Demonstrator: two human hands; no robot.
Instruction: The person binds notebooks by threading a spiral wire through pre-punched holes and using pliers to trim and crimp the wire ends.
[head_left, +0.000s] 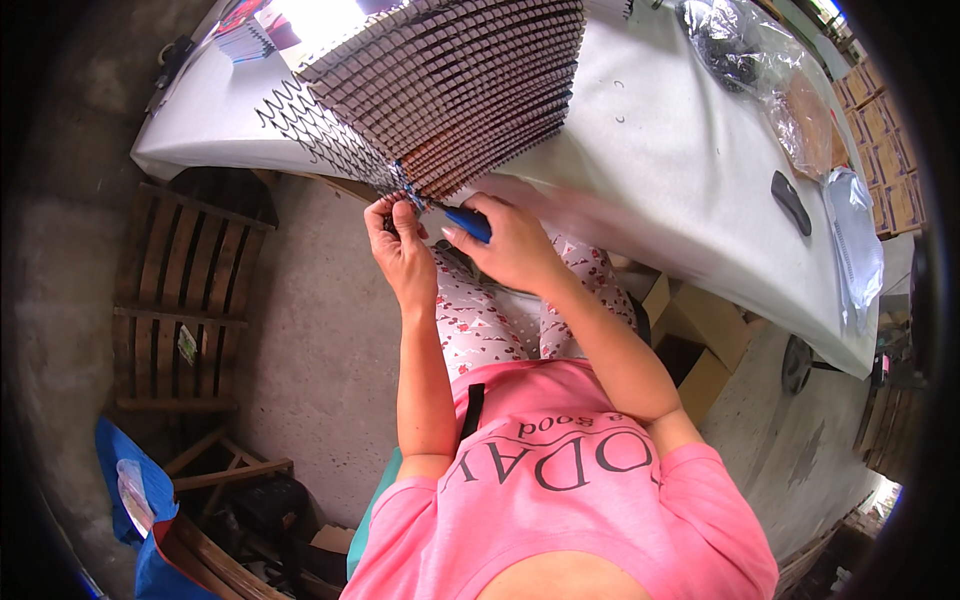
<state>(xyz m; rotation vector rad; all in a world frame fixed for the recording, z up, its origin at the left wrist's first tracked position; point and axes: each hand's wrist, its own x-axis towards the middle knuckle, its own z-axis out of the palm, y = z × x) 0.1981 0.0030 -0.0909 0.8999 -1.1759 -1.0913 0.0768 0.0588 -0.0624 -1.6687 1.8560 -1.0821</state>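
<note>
A thick stack of spiral-bound notebooks (pixel 450 90) lies on the white-covered table, its rows of dark coils facing up and one corner reaching over the near edge. Loose lengths of black coil (pixel 315 125) stick out on its left side. At that near corner my left hand (pixel 402 250) pinches the end of a coil between thumb and fingers. My right hand (pixel 515 245) is closed around blue-handled pliers (pixel 468 223), whose jaws point left at the coil end beside my left fingertips. The jaw tips are too small and crowded to make out.
Clear plastic bags (pixel 745 55) and a black elongated object (pixel 791 203) lie on the table (pixel 680 150) at right. Small coil scraps rest near the stack. A cardboard box (pixel 700 340) stands under the table, a slatted wooden piece (pixel 180 300) at left, a blue bag (pixel 150 520) lower left.
</note>
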